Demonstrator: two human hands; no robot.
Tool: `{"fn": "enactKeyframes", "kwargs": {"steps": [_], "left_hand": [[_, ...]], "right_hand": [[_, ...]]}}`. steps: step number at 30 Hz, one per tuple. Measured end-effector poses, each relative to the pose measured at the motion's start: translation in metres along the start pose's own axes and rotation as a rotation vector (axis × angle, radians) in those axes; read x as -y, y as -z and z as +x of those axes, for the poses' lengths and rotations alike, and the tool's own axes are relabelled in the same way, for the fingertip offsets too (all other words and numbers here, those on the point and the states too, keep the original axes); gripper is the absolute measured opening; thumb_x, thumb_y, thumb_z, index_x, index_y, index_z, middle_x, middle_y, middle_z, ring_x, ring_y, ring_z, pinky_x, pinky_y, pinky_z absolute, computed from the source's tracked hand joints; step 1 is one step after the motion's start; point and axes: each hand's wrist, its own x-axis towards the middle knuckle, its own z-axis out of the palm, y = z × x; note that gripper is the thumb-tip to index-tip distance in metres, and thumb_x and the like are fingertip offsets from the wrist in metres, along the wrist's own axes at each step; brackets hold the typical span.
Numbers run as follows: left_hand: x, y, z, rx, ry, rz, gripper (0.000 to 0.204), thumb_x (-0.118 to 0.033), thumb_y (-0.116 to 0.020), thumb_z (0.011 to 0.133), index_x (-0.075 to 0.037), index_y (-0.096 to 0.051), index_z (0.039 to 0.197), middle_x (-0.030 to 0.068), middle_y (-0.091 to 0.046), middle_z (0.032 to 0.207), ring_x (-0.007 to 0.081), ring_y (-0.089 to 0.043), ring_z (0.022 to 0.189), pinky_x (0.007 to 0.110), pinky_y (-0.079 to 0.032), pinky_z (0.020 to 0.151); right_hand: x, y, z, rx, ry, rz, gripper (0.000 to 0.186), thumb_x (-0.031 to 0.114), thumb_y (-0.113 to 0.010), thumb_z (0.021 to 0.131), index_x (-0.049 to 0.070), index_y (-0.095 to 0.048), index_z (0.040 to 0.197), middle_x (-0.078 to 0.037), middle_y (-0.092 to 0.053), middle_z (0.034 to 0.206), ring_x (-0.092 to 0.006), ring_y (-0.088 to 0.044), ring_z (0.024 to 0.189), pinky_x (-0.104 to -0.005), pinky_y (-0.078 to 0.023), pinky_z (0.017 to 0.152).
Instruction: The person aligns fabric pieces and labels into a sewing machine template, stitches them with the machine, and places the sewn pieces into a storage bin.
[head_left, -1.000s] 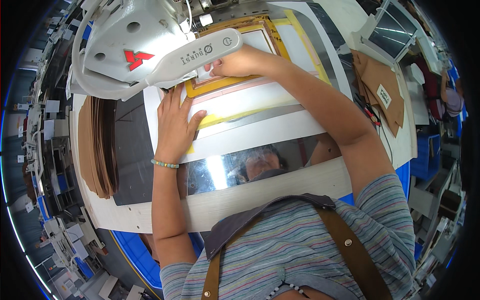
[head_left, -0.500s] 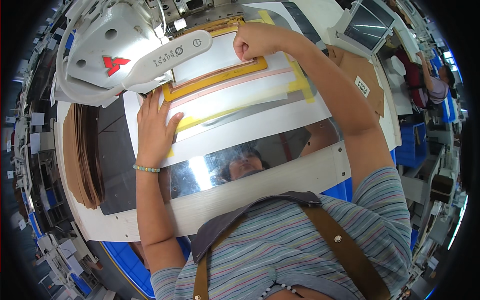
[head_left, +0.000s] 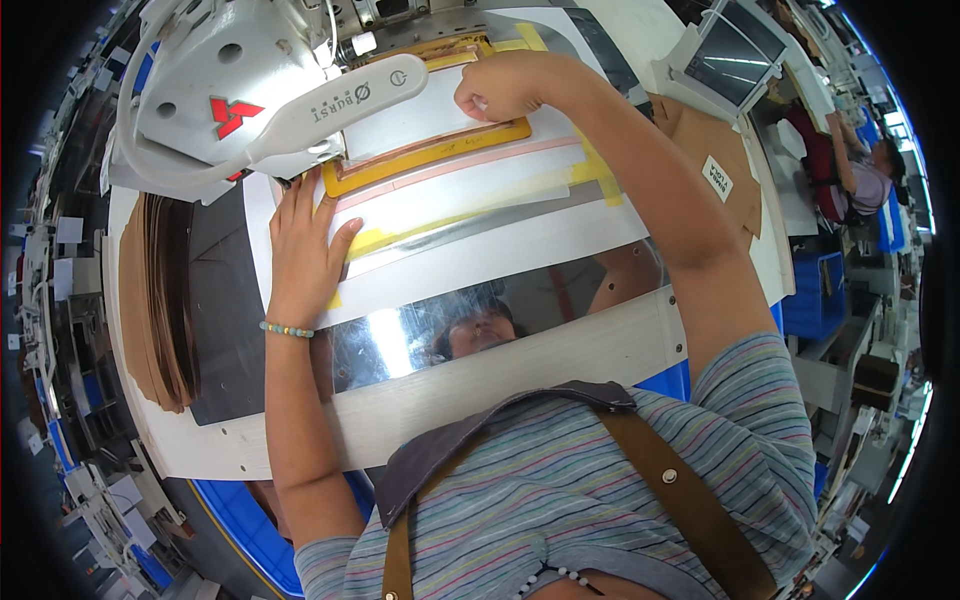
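My left hand [head_left: 303,240] lies flat at the left end of a yellow rectangular frame [head_left: 430,162], fingers stretched and thumb spread over a white sheet [head_left: 480,240] with yellow tape. Its fingertips reach close under the white sewing machine head [head_left: 215,100]. Over the right part of the frame my right hand [head_left: 503,87] is closed, with the fingers curled down near the white panel [head_left: 400,122] inside it. What those fingers hold, if anything, is hidden. A white lamp arm [head_left: 340,108] crosses in front of the frame's left part.
A stack of brown pieces [head_left: 155,300] stands at the left of the table. Brown flat pieces [head_left: 715,160] and a tilted screen [head_left: 735,55] lie to the right. A shiny metal plate [head_left: 400,345] spans the near side. A co-worker [head_left: 865,185] sits far right.
My right hand has shifted slightly left over the frame, still closed. The left hand stays flat in its place beside the frame. The whole view has turned a little.
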Motion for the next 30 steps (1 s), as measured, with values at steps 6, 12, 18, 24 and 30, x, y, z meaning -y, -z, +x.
{"fn": "enactKeyframes", "kwargs": {"steps": [6,12,18,24,30], "left_hand": [[0.002,-0.002,0.001,-0.003,0.006,0.001,0.058,-0.042,-0.062,0.106,-0.003,-0.063,0.149,0.0207,-0.043,0.169,0.0406,-0.034,0.158,0.052,-0.025,0.127],[0.002,-0.001,0.001,0.031,0.019,-0.025,0.057,-0.04,-0.059,0.108,-0.003,-0.06,0.151,0.0192,-0.04,0.171,0.041,-0.029,0.161,0.052,-0.024,0.128],[0.003,-0.003,-0.001,0.016,0.023,-0.047,0.059,-0.042,-0.06,0.107,-0.004,-0.059,0.152,0.0193,-0.041,0.17,0.0415,-0.032,0.159,0.053,-0.026,0.127],[0.001,-0.003,0.0,0.037,0.038,-0.035,0.058,-0.044,-0.062,0.107,-0.004,-0.063,0.148,0.0208,-0.042,0.17,0.0416,-0.033,0.159,0.053,-0.026,0.127],[0.002,0.009,0.002,0.013,0.035,-0.123,0.06,-0.042,-0.064,0.106,-0.002,-0.059,0.151,0.0227,-0.046,0.165,0.0429,-0.035,0.158,0.051,-0.03,0.127]], "right_hand": [[0.014,-0.015,-0.013,-0.179,-0.064,-0.263,0.011,0.009,-0.063,0.096,0.01,-0.074,0.095,-0.012,-0.076,0.11,-0.0261,-0.071,0.098,-0.0428,-0.056,0.087],[0.014,0.015,-0.01,-0.278,-0.071,-0.148,0.038,0.008,-0.053,0.098,0.012,-0.079,0.125,-0.012,-0.077,0.123,-0.0271,-0.073,0.113,-0.0437,-0.058,0.1],[0.054,-0.021,0.007,-0.33,0.408,0.34,0.051,0.0,-0.049,0.097,0.013,-0.072,0.141,-0.017,-0.075,0.134,-0.0299,-0.07,0.125,-0.0414,-0.053,0.11],[0.069,-0.046,0.032,-0.322,0.471,0.377,0.07,-0.01,-0.045,0.089,0.019,-0.068,0.148,-0.02,-0.07,0.136,-0.0364,-0.065,0.127,-0.0427,-0.049,0.116],[0.051,-0.056,0.01,-0.552,0.495,0.278,0.056,-0.005,-0.046,0.092,0.005,-0.069,0.142,-0.02,-0.071,0.134,-0.0368,-0.064,0.127,-0.0445,-0.048,0.115]]}}
